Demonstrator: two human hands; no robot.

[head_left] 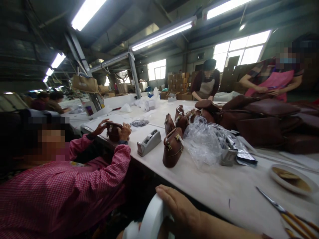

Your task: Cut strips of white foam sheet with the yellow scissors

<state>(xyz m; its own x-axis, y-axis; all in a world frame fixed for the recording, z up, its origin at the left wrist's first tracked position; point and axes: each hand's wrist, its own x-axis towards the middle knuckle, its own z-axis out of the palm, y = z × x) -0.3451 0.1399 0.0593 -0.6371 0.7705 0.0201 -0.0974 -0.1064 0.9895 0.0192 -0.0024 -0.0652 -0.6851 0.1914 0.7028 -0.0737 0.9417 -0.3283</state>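
At the bottom centre my right hand (pixel 183 207) reaches in from the right, its fingers together against a white curved, band-like object (pixel 152 215). The object stands below the front edge of the white table (pixel 154 166). A second white piece shows beside it, cut off by the frame. Only a sliver of skin at the bottom edge may be my left hand (pixel 120 235); its fingers are hidden. On the table beyond, a small brown leather bag (pixel 171 149) with metal fittings stands upright, with a grey tape dispenser (pixel 149 142) to its left.
At the left, a person in a pink checked sleeve (pixel 119 162) holds a brown bag (pixel 114 132). Clear plastic (pixel 203 141) lies behind the nearest bag, with large brown bags (pixel 259 122) beyond. Scissors (pixel 279 207) and a round dish (pixel 291 179) are at right. Two people stand across the table.
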